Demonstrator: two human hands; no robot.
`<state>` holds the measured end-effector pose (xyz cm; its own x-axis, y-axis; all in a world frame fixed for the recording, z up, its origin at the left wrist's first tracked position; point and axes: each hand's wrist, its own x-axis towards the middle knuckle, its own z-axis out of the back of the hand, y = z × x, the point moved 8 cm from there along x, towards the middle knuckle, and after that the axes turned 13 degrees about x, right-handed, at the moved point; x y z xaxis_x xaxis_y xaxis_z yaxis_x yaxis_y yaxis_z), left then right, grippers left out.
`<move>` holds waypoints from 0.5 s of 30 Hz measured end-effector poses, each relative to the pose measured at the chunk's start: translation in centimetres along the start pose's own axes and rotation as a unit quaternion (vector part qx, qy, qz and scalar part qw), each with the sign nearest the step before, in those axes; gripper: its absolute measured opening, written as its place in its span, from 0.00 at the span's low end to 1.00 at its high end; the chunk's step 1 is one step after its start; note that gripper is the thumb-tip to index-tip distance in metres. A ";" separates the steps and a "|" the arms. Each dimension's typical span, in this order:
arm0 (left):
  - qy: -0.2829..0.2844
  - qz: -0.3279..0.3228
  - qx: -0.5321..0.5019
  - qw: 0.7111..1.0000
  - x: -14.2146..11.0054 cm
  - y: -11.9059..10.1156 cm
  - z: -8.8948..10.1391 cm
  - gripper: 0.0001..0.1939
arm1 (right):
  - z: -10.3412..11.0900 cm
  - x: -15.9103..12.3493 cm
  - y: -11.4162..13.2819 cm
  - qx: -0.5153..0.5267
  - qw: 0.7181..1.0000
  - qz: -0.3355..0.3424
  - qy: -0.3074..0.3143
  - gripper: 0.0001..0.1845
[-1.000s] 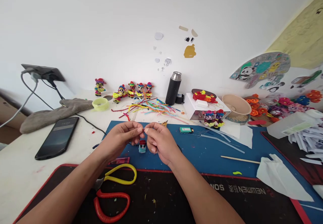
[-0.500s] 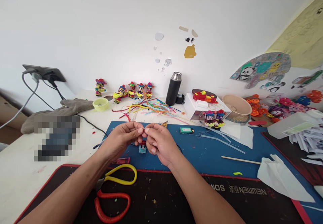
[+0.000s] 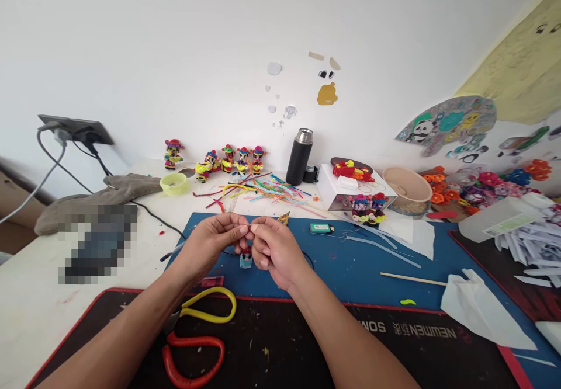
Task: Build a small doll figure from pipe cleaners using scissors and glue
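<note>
My left hand and my right hand meet fingertip to fingertip over the blue mat. Both are closed in a pinch on something tiny and reddish, mostly hidden by the fingers. Just below the fingertips shows a small light-blue and red figure, partly covered by my hands; whether it is held or stands on the mat I cannot tell. Scissors with one yellow and one red handle lie under my left forearm, their blades hidden.
Pipe cleaners lie heaped at the back, beside a black thermos. Several small figures stand along the wall. Yellow-green tape is at left. At right are a wooden stick, a white tissue and a white box.
My hands keep nearly the same pinch at the same spot. The whole view has shifted slightly, with objects at the right appearing a little further left.
</note>
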<state>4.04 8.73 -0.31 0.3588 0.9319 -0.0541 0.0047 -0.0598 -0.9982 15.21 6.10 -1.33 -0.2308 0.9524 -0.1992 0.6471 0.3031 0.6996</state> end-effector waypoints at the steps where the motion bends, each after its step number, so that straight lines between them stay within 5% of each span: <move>1: 0.000 0.003 -0.001 1.000 0.0 0.1 0.0 0.18 | 0.0 0.0 0.0 0.000 1.000 -0.002 -0.001 0.12; 15: -0.001 -0.014 0.006 1.000 0.0 0.2 0.0 0.17 | -0.2 -0.2 0.0 0.010 1.000 -0.003 0.002 0.13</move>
<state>4.01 8.76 -0.56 0.3560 0.9341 -0.0261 0.0044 -0.0296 -0.9996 15.06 5.89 -1.17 -0.2377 0.9503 -0.2009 0.6595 0.3097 0.6850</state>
